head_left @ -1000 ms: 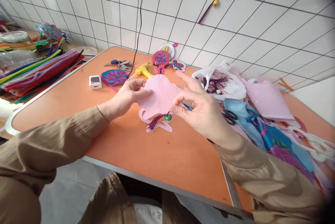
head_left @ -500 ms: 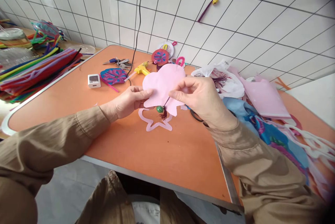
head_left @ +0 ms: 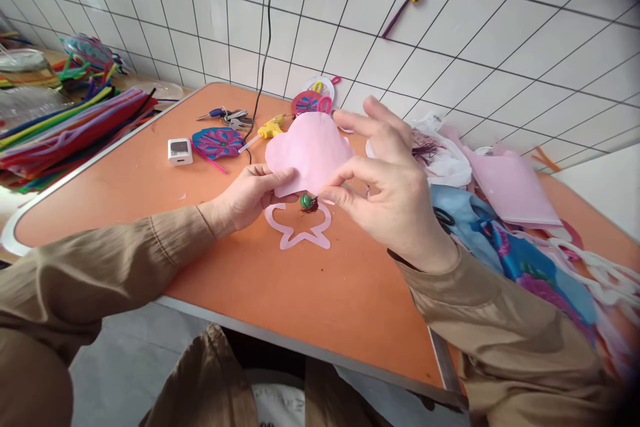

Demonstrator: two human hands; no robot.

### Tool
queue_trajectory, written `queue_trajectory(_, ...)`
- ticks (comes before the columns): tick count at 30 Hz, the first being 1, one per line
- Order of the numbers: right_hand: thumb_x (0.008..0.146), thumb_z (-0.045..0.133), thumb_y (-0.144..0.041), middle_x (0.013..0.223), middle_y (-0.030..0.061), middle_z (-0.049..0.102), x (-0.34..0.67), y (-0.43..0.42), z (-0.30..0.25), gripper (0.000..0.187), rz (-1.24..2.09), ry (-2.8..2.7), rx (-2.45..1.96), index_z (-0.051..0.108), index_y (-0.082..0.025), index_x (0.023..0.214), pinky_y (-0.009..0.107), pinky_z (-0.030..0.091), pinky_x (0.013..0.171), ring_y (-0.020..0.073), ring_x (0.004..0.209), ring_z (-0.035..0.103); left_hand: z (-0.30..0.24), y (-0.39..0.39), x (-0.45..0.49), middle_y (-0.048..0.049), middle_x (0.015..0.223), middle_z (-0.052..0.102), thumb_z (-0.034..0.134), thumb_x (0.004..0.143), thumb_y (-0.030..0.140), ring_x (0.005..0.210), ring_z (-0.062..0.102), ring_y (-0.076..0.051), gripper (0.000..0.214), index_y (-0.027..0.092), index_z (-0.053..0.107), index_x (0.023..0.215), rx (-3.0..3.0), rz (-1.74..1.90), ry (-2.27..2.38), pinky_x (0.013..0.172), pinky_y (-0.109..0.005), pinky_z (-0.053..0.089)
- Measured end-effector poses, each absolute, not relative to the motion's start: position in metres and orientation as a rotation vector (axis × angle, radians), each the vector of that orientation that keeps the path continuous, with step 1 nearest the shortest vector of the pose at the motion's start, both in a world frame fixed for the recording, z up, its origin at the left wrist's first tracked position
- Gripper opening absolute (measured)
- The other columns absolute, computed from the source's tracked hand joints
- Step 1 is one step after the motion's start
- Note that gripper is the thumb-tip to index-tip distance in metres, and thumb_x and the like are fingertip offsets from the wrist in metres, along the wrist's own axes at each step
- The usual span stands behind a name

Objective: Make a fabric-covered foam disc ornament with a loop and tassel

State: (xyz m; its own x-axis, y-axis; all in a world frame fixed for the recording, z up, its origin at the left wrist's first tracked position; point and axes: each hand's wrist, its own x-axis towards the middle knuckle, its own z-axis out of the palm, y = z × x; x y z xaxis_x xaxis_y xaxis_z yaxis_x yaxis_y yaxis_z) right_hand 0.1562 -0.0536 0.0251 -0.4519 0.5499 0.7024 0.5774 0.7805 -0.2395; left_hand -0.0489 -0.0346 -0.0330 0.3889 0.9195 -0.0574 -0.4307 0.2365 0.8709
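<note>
A pink scalloped paper shape is held up above the orange table. My left hand pinches its lower left edge. At the lower right edge my right hand pinches with thumb and forefinger, the other fingers spread above. A green bead with a dark purple tassel hangs just under the shape, between my hands. Flat on the table below lies a pink cut-out outline.
A yellow glue gun, keys, a small white device and decorated fans lie further back. Pipe cleaners are piled at left. Scissors, blue printed fabric and pink sheets crowd the right side.
The pink shape has been lifted and tilted up. The bead and tassel came off the table and now hang at its lower edge. My right hand's upper fingers have spread.
</note>
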Motion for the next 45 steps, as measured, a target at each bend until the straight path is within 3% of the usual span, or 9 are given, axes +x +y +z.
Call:
queue_trajectory(5, 0.088, 0.072, -0.032, 0.14, -0.0033, 0.062, 0.155, -0.048, 0.015, 0.018, -0.065, -2.168, -0.8, 0.065, -0.028, 0.072, 0.06, 0.038, 0.121, 0.0328, 0.147, 0.042, -0.033, -0.038, -0.047, -0.0073, 0.076, 0.076, 0.09, 0.068, 0.034, 0.076, 0.073, -0.019, 0.028, 0.01, 0.078, 0.073, 0.893, 1.029, 0.644, 0.089, -0.038, 0.06)
queue_trajectory(9, 0.088, 0.071, -0.029, 0.141, -0.0061, 0.06, 0.157, -0.039, 0.006, 0.013, -0.045, -2.146, -0.861, 0.068, -0.031, 0.076, 0.06, 0.04, 0.12, 0.0326, 0.148, 0.038, -0.032, -0.042, -0.044, -0.0089, 0.08, 0.078, 0.09, 0.069, 0.034, 0.078, 0.074, -0.02, 0.026, 0.011, 0.08, 0.076, 0.902, 1.018, 0.635, 0.09, -0.037, 0.06)
queue_trajectory(15, 0.088, 0.071, -0.029, 0.145, -0.0067, 0.055, 0.155, -0.039, 0.006, 0.007, -0.016, -2.133, -0.875, 0.07, -0.033, 0.083, 0.062, 0.04, 0.12, 0.0349, 0.152, 0.029, -0.033, -0.044, -0.042, -0.009, 0.08, 0.079, 0.09, 0.069, 0.036, 0.079, 0.074, -0.02, 0.026, 0.012, 0.081, 0.075, 0.913, 0.996, 0.61, 0.089, -0.036, 0.06)
queue_trajectory(22, 0.086, 0.073, -0.027, 0.141, -0.0036, 0.059, 0.151, -0.042, 0.01, 0.015, -0.024, -2.133, -0.943, 0.066, -0.029, 0.073, 0.065, 0.028, 0.125, 0.0386, 0.15, 0.033, -0.034, -0.045, -0.042, -0.0083, 0.075, 0.077, 0.087, 0.073, 0.039, 0.074, 0.074, -0.021, 0.025, 0.014, 0.08, 0.074, 0.977, 0.978, 0.589, 0.085, -0.038, 0.061)
queue_trajectory(37, 0.084, 0.075, -0.03, 0.138, 0.0027, 0.063, 0.149, -0.04, 0.007, 0.019, -0.043, -2.088, -0.891, 0.065, -0.025, 0.069, 0.063, 0.033, 0.122, 0.0368, 0.146, 0.041, -0.034, -0.046, -0.042, -0.0077, 0.076, 0.078, 0.086, 0.074, 0.038, 0.074, 0.074, -0.021, 0.025, 0.014, 0.08, 0.077, 0.947, 0.954, 0.529, 0.084, -0.037, 0.061)
queue_trajectory(45, 0.085, 0.075, -0.024, 0.137, -0.0016, 0.063, 0.149, -0.044, 0.009, 0.016, 0.021, -2.101, -0.949, 0.068, -0.029, 0.072, 0.063, 0.036, 0.121, 0.0345, 0.145, 0.043, -0.035, -0.045, -0.042, -0.0079, 0.085, 0.08, 0.088, 0.072, 0.033, 0.08, 0.074, -0.019, 0.021, 0.014, 0.081, 0.08, 0.873, 0.959, 0.573, 0.087, -0.033, 0.059)
